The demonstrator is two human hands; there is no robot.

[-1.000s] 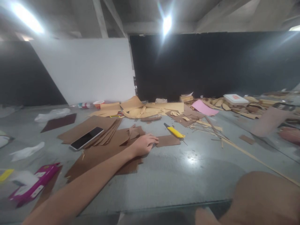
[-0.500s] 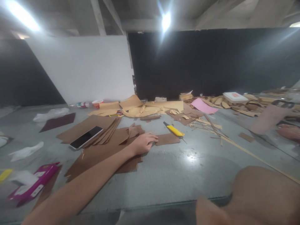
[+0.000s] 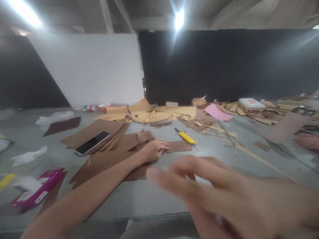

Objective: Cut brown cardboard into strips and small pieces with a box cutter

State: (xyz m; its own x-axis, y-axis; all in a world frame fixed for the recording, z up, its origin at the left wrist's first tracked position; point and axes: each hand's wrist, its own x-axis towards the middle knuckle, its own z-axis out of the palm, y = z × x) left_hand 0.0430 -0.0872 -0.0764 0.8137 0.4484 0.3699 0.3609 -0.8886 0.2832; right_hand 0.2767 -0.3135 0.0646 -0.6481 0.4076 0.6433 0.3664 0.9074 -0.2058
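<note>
My left hand (image 3: 156,150) rests on the table with loosely bent, slightly spread fingers. Its fingertips are at the left end of a small brown rectangular piece (image 3: 179,146), and I see nothing gripped in it. Under and beside that wrist lie larger brown sheets (image 3: 107,162). Just behind the small piece is a yellow-handled cutter (image 3: 186,137), its dark end pointing up and left. My right hand (image 3: 214,189) is close to the camera at the lower right, blurred, thumb and fingers curved with a gap between them. No object shows in it.
A phone (image 3: 92,142) lies on stacked brown sheets. A purple packet (image 3: 40,191) is at the front left. Tan scraps (image 3: 159,114), pink paper (image 3: 218,112), thin strips (image 3: 239,147) and a white box (image 3: 251,104) spread across the back and right. Another person's hand (image 3: 307,142) is at the right edge.
My right hand has come up and left from the lower right corner to over the table's front. My left hand stays at the small brown piece. The view has shifted slightly.
</note>
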